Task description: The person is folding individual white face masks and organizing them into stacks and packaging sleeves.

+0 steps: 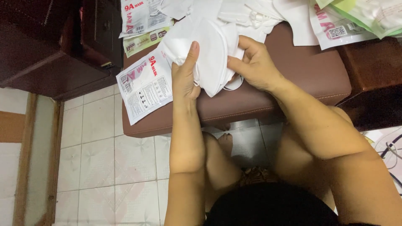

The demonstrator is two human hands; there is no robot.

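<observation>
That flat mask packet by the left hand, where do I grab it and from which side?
Take the flat mask packet by its lower-left corner, which seems to overhang the brown cushion's edge, coming from the floor side. It lies flat, and the left hand with the white masks covers its right edge.

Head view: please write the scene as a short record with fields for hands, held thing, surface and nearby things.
left hand: grips the left side of a stack of white masks
right hand: holds the right edge of the same stack
surface: brown padded stool, over a tiled floor
nearby: flat printed packet beside the left hand; more packets and loose white masks at the far edge
</observation>
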